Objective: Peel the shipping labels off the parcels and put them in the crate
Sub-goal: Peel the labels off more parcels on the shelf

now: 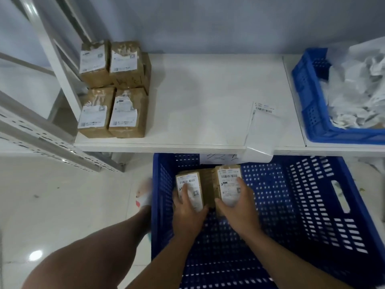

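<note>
Crate of dark-blue perforated plastic (302, 205) on the pale tiled floor (52, 195), straight below the head camera, front edge of a white table (208, 90) just over its far wall. Inside the crate, close to that far wall, two small brown tape-wrapped cardboard boxes side by side, each with a white barcoded shipping label on its upper face: left parcel (188, 180) and right parcel (228, 176), more brown cardboard between them, whether a third box impossible to tell. Left hand (187, 207) clamped on the left parcel, one finger laid along the label, the rest curled down the sides. Right hand (237, 205) wrapped round the right parcel, thumb on the inner side, fingers over the label's near half. Both labels in place on the boxes. White sheet with handwriting (220, 158) on the crate's far wall. On the table's left end, beside a white shelf upright (62, 76), a stack of brown labelled parcels (125, 113), four label faces showing, some torn at the top. Loose white barcode label (263, 108) flat on the table towards the right, well apart from the stack. Farther right on the table, a second blue perforated crate (308, 97) heaped with crumpled white label paper (354, 90). Bare leg (93, 247) at lower left, foot in a sandal (144, 192) just beside the floor crate's left wall.
</note>
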